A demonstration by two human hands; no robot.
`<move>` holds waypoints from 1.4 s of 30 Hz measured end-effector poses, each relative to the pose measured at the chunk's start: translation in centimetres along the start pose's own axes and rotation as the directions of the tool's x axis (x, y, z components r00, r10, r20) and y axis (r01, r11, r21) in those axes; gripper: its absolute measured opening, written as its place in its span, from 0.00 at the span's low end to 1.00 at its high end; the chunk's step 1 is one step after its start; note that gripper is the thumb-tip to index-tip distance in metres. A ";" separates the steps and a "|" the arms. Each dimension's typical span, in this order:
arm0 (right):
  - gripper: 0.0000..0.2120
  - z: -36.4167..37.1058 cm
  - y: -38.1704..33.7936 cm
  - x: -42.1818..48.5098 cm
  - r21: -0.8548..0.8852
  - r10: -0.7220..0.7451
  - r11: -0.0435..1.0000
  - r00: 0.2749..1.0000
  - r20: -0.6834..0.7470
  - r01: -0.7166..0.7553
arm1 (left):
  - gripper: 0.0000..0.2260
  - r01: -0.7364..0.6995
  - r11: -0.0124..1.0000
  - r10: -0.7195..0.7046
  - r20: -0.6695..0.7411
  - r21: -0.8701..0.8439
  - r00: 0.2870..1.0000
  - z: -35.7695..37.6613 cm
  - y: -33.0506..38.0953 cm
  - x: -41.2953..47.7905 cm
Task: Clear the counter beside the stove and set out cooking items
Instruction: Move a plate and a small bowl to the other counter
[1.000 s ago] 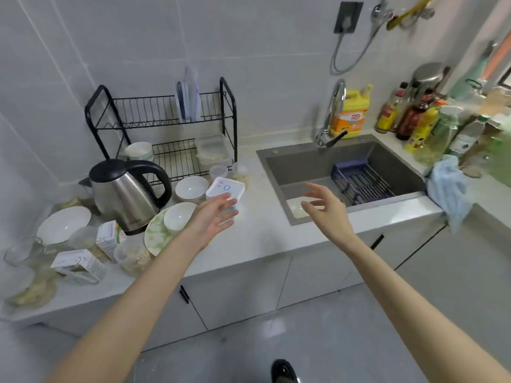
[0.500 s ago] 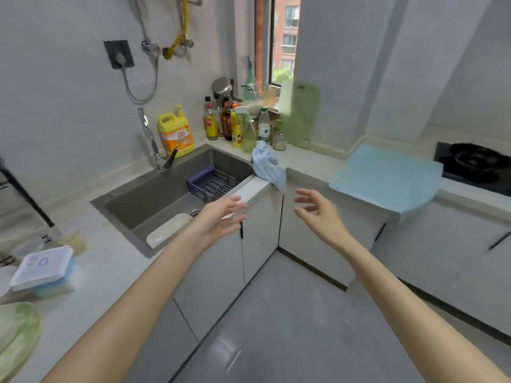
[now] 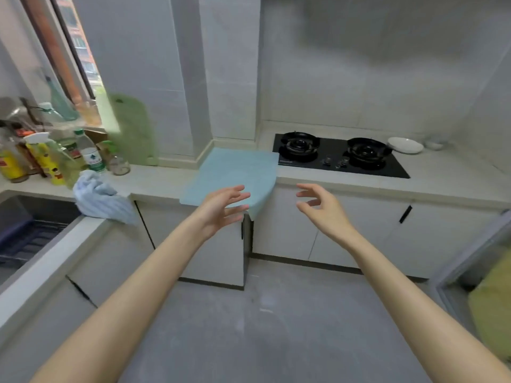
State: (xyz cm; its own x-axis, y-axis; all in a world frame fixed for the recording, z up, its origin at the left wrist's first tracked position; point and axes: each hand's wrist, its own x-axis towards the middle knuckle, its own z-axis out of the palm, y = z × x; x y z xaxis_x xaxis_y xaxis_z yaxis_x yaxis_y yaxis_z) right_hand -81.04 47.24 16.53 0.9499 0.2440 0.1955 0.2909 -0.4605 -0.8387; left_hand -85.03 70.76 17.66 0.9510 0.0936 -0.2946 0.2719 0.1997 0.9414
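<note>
A light blue mat [image 3: 237, 172] lies on the counter [image 3: 160, 181] just left of the black two-burner stove [image 3: 337, 157], its front corner hanging over the edge. My left hand [image 3: 221, 208] hovers in front of the mat's near edge, fingers spread and empty. My right hand [image 3: 320, 208] is held out beside it, below the counter edge by the stove, fingers loosely bent and holding nothing. A white plate [image 3: 405, 145] and a small bowl [image 3: 434, 145] sit right of the stove.
A green cutting board [image 3: 132, 131] leans on the wall by the window. Several bottles [image 3: 55, 158] crowd the left corner, with a crumpled pale blue cloth [image 3: 96, 194] on the counter edge. The sink [image 3: 25, 230] lies at the far left. White cabinets stand below.
The view has swung right from the dish rack and sink to the stove corner. My left hand let go of the white box by the rack; both hands now reach toward the blue mat.
</note>
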 end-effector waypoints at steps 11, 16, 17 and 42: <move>0.20 -15.8 9.7 3.9 -0.006 0.158 0.986 0.935 -0.317 -0.169 | 0.14 -0.017 0.994 -0.012 0.251 0.112 0.968 19.3 2.7 14.0; 0.19 -21.2 13.4 8.4 -0.027 0.181 0.978 0.900 -0.396 -0.209 | 0.13 -0.076 0.986 0.021 0.348 0.145 0.937 26.2 4.5 21.3; 0.18 -22.4 14.1 9.4 -0.030 0.183 0.976 0.893 -0.410 -0.214 | 0.13 -0.085 0.985 0.025 0.365 0.150 0.931 27.7 4.9 23.1; 0.16 -52.6 38.9 27.5 0.317 0.451 0.885 0.797 -0.401 -0.340 | 0.16 0.099 0.983 -0.158 0.456 0.152 0.876 64.5 3.1 51.4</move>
State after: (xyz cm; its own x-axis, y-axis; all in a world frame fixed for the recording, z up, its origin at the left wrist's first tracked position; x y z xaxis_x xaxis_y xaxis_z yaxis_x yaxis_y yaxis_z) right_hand -37.59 -8.89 15.98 0.9346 -0.3553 -0.0180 -0.1022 -0.2199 -0.9702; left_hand -25.79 13.25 16.04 0.8570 -0.3941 -0.3321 0.3837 0.0578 0.9216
